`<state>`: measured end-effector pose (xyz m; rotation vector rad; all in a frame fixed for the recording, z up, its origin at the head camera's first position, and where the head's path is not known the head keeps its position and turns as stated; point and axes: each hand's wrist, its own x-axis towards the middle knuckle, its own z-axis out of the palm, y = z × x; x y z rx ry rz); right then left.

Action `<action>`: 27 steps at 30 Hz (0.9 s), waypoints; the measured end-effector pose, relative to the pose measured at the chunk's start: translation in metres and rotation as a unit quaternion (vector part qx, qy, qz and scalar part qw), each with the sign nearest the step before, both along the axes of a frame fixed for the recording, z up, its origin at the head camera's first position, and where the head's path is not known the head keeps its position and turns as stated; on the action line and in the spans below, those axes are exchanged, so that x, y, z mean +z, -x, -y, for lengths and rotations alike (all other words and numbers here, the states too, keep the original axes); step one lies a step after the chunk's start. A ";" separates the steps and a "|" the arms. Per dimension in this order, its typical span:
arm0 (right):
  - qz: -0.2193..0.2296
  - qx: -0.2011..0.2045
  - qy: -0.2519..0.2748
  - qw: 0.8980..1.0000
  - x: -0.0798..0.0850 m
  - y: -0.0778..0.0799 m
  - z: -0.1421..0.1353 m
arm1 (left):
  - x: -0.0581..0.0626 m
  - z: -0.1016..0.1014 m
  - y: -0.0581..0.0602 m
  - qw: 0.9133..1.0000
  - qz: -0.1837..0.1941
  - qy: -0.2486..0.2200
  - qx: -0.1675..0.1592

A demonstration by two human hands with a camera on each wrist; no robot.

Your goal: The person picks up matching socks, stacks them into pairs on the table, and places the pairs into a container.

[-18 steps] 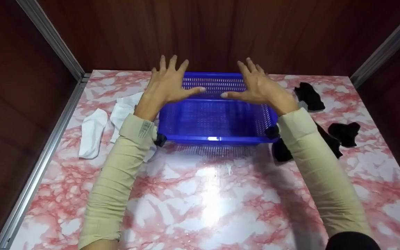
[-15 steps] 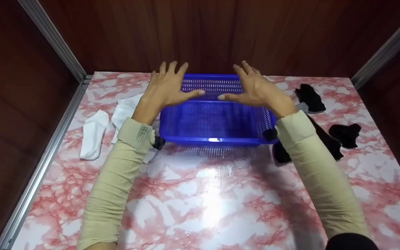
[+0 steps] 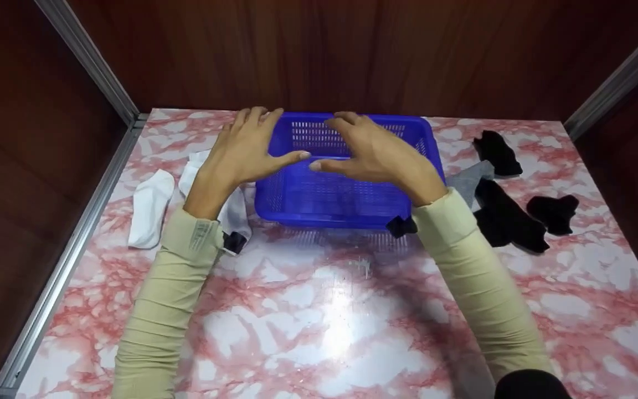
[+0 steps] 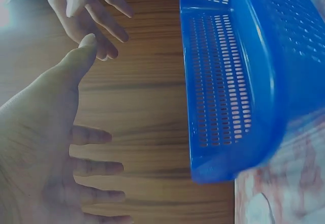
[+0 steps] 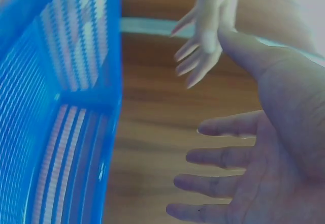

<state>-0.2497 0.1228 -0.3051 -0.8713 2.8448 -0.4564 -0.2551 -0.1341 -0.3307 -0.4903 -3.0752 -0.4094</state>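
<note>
"What do you see, from the left?"
"From far away, I see white socks [image 3: 152,209], then the left hand [image 3: 236,152], fingers spread wide."
"And next?"
"The blue basket [image 3: 346,218] sits on the worktop [image 3: 274,332]. The right hand [image 3: 381,152] is up over it, wide too. Then a gray sock [image 3: 468,180] and black socks [image 3: 513,219]."

blue plastic basket [image 3: 324,218], slotted walls, open top, upright, below left hand [image 3: 241,152] and right hand [image 3: 380,152], apart from both. white sock [image 3: 151,209] lying left of left hand; pale sock fabric [image 3: 235,210] partly hidden beneath left wrist [image 3: 201,202]. grey sock [image 3: 467,180] and black socks [image 3: 512,216] lying right of right hand.
</note>
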 end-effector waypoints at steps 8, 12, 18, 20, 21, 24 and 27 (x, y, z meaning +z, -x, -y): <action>-0.031 0.064 0.072 0.995 -0.004 -0.022 0.024 | -0.016 0.022 -0.008 1.000 -0.008 -0.028 0.006; -0.036 0.082 0.105 0.990 -0.011 -0.031 0.037 | -0.028 0.034 -0.015 0.999 -0.005 -0.050 0.018; -0.044 0.100 0.158 0.981 -0.026 -0.043 0.055 | -0.045 0.052 -0.020 0.996 0.003 -0.076 0.039; -0.050 0.103 0.174 0.978 -0.031 -0.046 0.060 | -0.049 0.056 -0.020 0.996 0.009 -0.081 0.046; -0.052 0.105 0.182 0.976 -0.033 -0.048 0.062 | -0.051 0.058 -0.020 0.995 0.012 -0.082 0.048; -0.054 0.116 0.209 0.970 -0.041 -0.052 0.070 | -0.056 0.065 -0.024 0.995 0.017 -0.082 0.057; -0.054 0.129 0.231 0.963 -0.050 -0.055 0.079 | -0.060 0.071 -0.032 0.995 0.013 -0.078 0.057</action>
